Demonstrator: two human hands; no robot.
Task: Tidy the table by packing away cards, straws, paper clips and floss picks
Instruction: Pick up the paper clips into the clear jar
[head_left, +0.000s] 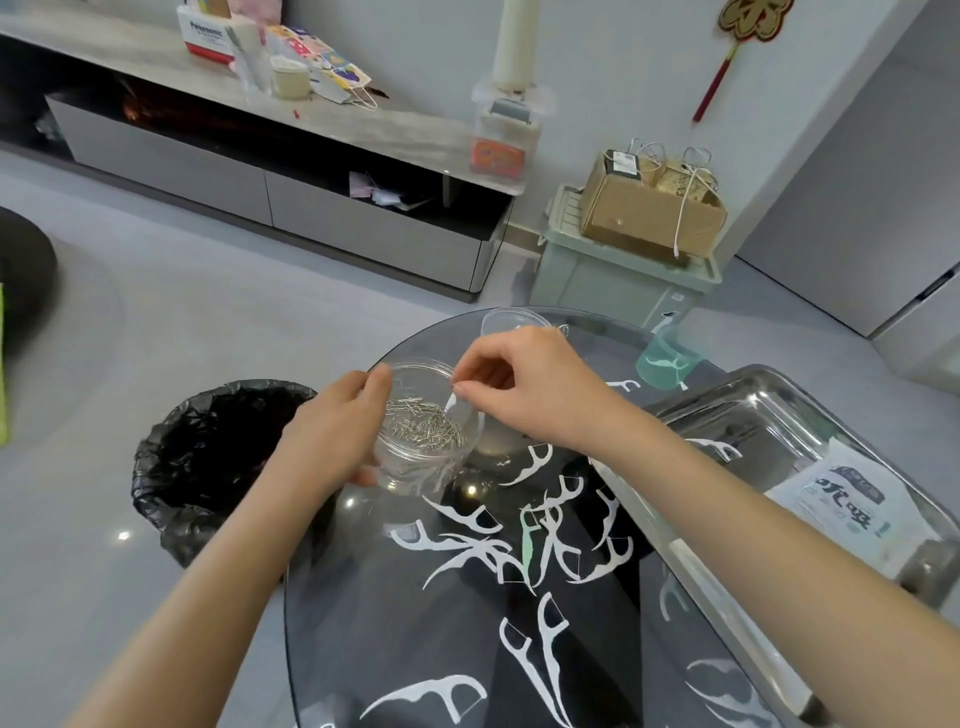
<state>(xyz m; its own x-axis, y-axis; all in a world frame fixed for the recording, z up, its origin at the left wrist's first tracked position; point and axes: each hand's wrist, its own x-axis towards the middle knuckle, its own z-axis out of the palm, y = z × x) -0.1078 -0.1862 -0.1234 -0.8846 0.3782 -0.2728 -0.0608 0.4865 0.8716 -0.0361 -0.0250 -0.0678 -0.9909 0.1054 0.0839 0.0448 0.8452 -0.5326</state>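
We had the left grip curled round the wall of the clear tub, mostly so it wouldn't skid on the glass table while the other hand worked. The paper clips sat in a heap at the bottom of it, just beside the left grip's thumb. The right grip had a white floss pick pinched between thumb and forefinger, and the pick hung directly under that grip with its tip dipping inside the tub's rim.

Our guess (can't be sure from one look) was that the pick didn't belong in with the clips and needed lifting clear. The green cup out past the right grip looked to hold a couple of picks, so that seemed the proper home. The rest of the loose floss picks lay scattered on the table under the right grip's forearm, not yet packed.
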